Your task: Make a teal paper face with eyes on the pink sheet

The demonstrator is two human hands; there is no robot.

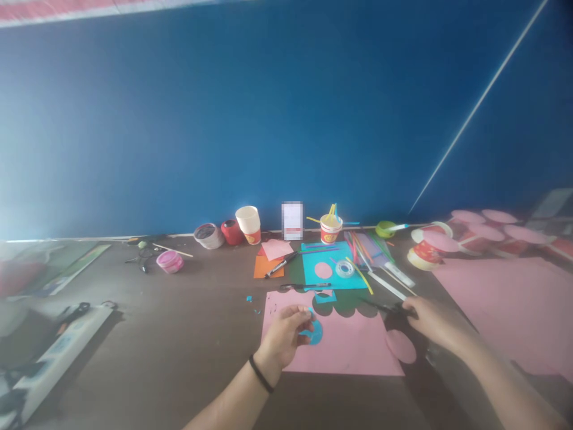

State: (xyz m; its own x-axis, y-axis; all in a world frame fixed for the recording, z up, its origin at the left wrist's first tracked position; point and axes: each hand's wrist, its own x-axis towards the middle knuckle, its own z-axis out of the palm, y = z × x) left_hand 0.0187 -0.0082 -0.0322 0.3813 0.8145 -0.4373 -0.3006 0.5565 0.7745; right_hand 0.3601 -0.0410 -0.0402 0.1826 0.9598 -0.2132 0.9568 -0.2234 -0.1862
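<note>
Left hand [290, 334] pinching blue paper disc [315, 332] over scalloped pink sheet [342, 346] on tabletop [188, 346], right hand [418, 315] gripping dark scissors [388, 307] (blades pointing left), pink disc [401, 346] nearby.

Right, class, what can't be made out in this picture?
All in the head view:
- Round blue paper piece: partly covered by the left hand.
- Dark slender tool: blurred, its end hidden by the right hand.
- White upright rectangle: print pixelated.
- Large pink paper sheet: cut off by the right edge.
</note>
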